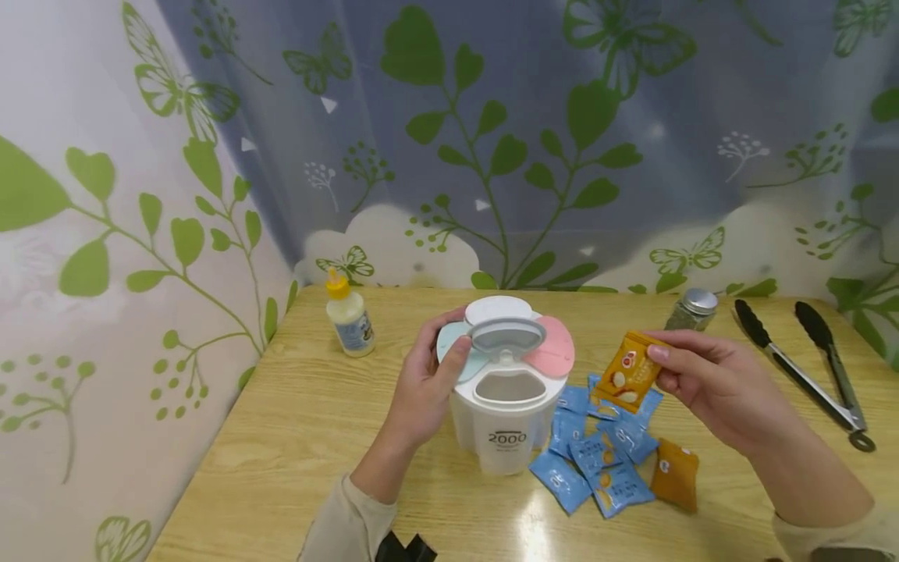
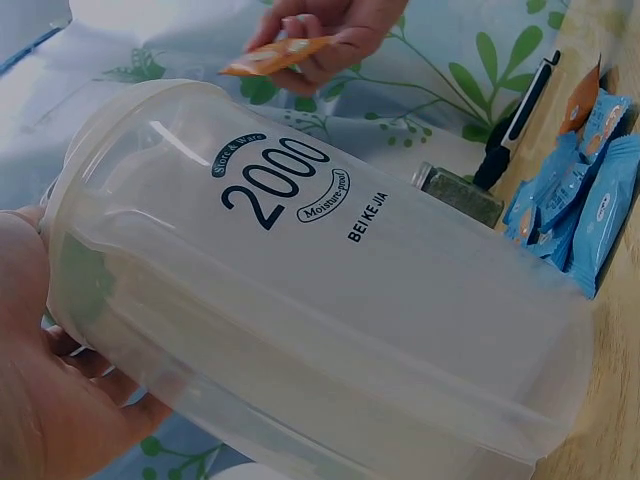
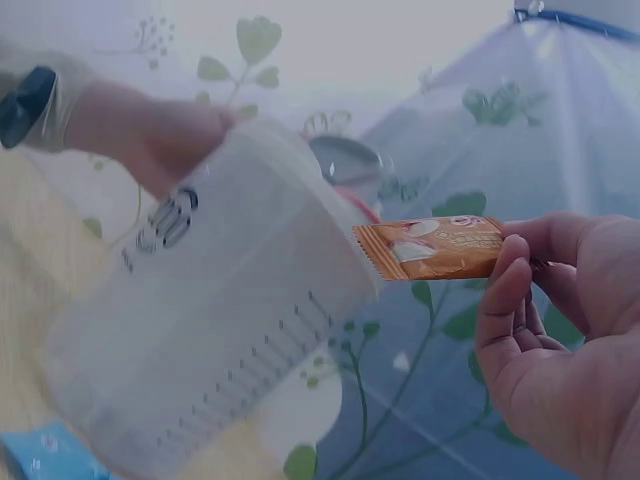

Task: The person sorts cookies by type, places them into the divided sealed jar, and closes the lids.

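A clear plastic storage container (image 1: pixel 509 445) marked "2000" stands on the table, its lid divided into coloured flaps. The front grey flap (image 1: pixel 509 336) is raised, showing the opening below. My left hand (image 1: pixel 424 388) grips the container's rim from the left, thumb on the lid and fingers around the side. To the right, my right hand (image 1: pixel 716 382) pinches an orange snack packet (image 1: pixel 627 372) by one edge, held in the air above a pile of blue snack packets (image 1: pixel 604 453). Another orange packet (image 1: pixel 676 474) lies at the pile's right side.
A glue bottle (image 1: pixel 350 320) with a yellow cap stands at the back left. Toward the back right are a small jar (image 1: pixel 691 310) of green herbs with a silver lid and black-tipped tongs (image 1: pixel 808 375). Patterned curtains hang behind and left of the wooden table (image 1: pixel 295 468).
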`<state>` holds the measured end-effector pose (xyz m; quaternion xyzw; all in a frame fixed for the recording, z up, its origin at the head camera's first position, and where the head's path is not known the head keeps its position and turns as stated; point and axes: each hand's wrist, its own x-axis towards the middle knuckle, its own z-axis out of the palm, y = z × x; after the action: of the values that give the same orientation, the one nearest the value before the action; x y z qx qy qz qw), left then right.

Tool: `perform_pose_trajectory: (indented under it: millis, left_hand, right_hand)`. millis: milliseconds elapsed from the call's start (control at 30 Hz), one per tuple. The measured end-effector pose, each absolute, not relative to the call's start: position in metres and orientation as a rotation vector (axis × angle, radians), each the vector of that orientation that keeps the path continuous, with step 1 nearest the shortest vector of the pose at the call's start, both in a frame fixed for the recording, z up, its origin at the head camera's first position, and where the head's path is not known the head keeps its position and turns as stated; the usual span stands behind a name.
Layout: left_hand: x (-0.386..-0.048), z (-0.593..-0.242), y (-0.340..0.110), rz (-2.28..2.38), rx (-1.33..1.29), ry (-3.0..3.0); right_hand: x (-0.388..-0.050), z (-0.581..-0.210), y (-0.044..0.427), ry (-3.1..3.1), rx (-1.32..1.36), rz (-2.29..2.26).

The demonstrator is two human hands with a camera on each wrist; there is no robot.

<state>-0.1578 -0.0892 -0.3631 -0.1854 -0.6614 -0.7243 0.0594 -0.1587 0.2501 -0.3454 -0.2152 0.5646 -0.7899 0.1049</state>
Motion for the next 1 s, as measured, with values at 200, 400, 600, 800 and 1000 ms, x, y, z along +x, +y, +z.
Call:
perform_pose_trajectory:
  millis: [200, 400, 600, 800, 1000]
  left_hand:
    - [-0.157, -0.364, -0.089, -2.192, -0.548, -2.004]
    - [-0.157, -0.363, -0.089, -2.187, -0.597, -1.988]
    - [-0.158, -0.363, -0.091, -2.195, -0.611, -1.983]
    - [-0.159, -0.363, -0.091, -2.187, -0.61, -1.985]
    - [-0.158, -0.363, -0.091, -2.19, -0.598, -1.99]
  right_hand:
    - [-0.157, -0.327, 0.219, 1.68, -0.676, -2.312]
    - [-0.159, -0.314, 0.193, 1.654, -0.752, -2.31]
    - [-0.156, -0.303, 0.168, 1.699, -0.784, -2.269]
    - [-0.153, -0.299, 0.15, 1.85, -0.863, -2.203]
    - [-0.151, -0.297, 0.146, 2.012, -0.838, -2.107]
